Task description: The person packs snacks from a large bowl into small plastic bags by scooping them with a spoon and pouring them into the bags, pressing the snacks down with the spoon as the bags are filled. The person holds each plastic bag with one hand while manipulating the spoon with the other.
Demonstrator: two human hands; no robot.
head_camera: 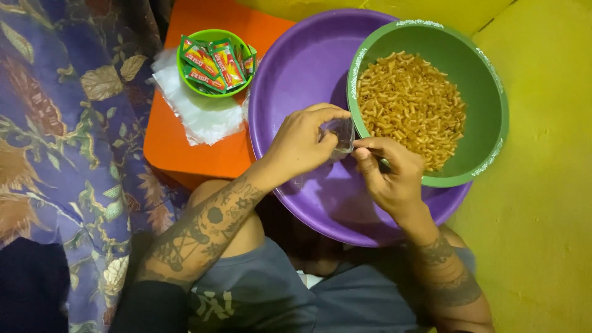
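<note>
Item: small clear plastic bag [341, 134], held over the purple basin [296, 80] at the rim of the green bowl [493, 105]. The bag is pinched at its upper edge by the fingers of the left hand [302, 145]; its mouth is pinched by thumb and forefinger of the right hand [388, 172], the other fingers curled. The bag appears empty or nearly so; filling is judged barely begun. The green bowl is seen well stocked with fried macaroni snack [410, 108], so most of the portioning seems left. A small green bowl [213, 61] of red seasoning sachets [213, 61] and a stack of clear plastic bags [197, 108] are noted on an orange stool [185, 148], apparently unused. Setting: yellow floor [536, 203]; patterned purple fabric [68, 123] at left; the person is seated, basin resting on the knees.
</note>
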